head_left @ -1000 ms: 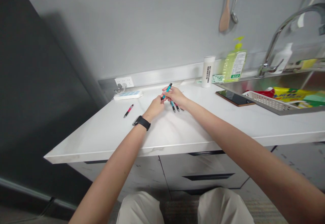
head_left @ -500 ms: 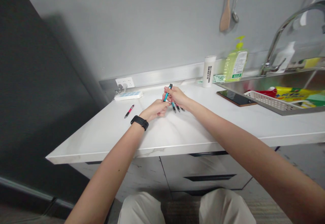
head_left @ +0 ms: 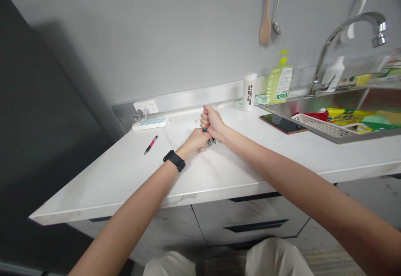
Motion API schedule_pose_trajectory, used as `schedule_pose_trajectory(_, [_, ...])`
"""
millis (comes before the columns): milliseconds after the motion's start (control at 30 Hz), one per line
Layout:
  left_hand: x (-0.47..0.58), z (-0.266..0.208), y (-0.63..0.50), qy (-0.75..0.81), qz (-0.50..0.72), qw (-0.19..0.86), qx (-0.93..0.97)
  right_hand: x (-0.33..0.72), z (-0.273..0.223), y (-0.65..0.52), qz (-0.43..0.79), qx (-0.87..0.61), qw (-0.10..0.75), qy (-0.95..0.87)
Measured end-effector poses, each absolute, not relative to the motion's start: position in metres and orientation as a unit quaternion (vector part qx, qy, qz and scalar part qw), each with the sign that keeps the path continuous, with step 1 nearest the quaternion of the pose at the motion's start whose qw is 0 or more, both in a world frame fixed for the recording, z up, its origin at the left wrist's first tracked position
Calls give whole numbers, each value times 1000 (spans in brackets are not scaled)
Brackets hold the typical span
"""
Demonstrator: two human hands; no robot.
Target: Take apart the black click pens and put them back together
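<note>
Gripping a turquoise pen [head_left: 204, 130] where two hands meet

The left hand [head_left: 196, 140] is curled around the turquoise pen, of which only a small piece shows between the two hands, above the countertop [head_left: 125, 180]. The right hand [head_left: 213, 122] is closed into a fist against the left; whether it also clasps the pen cannot be told, as its palm and inner fingers are hidden. Two dark pen tips [head_left: 214, 140] poke out just below the fist, and the rest of those pens is covered. A black wristwatch [head_left: 174, 160] sits on the left wrist.

To the left of the hands, well apart from them, a red-and-black ballpoint pen [head_left: 151, 145] lies slantwise on the white surface. Beyond it a white power strip [head_left: 151, 124] rests near the wall socket [head_left: 146, 107].

On the right, a white lettered cylindrical container [head_left: 249, 92] stands upright near the wall, beside a yellow-green pump bottle [head_left: 280, 83]. A smartphone [head_left: 283, 123] lies face up at the edge of the steel sink [head_left: 340, 138], next to a white perforated tray [head_left: 322, 124]. A chrome faucet [head_left: 332, 33] arches above, and a wooden spatula [head_left: 265, 29] and a metal ladle [head_left: 276, 27] hang on the wall.
</note>
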State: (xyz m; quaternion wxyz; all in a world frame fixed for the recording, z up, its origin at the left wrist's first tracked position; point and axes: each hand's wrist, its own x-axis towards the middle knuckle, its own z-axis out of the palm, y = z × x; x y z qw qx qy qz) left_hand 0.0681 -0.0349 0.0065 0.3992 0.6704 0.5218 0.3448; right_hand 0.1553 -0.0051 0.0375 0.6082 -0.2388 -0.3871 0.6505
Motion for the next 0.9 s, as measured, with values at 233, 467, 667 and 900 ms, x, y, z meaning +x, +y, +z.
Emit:
schedule_pose_trajectory(233, [49, 11, -34, 391, 328, 593, 622, 165, 34, 1, 660, -205, 524, -498])
schedule_pose_trajectory(467, [16, 10, -12, 554, 263, 88, 785, 160, 6, 20, 549, -380, 542, -511])
schedule_pose_trajectory(667, [-1, 16, -13, 558, 212, -48, 801, 155, 4, 12, 554, -352, 509, -557])
schedule_pose_trajectory(900, [-3, 11, -9, 482, 276, 70, 828, 162, 5, 16, 516, -346, 539, -569])
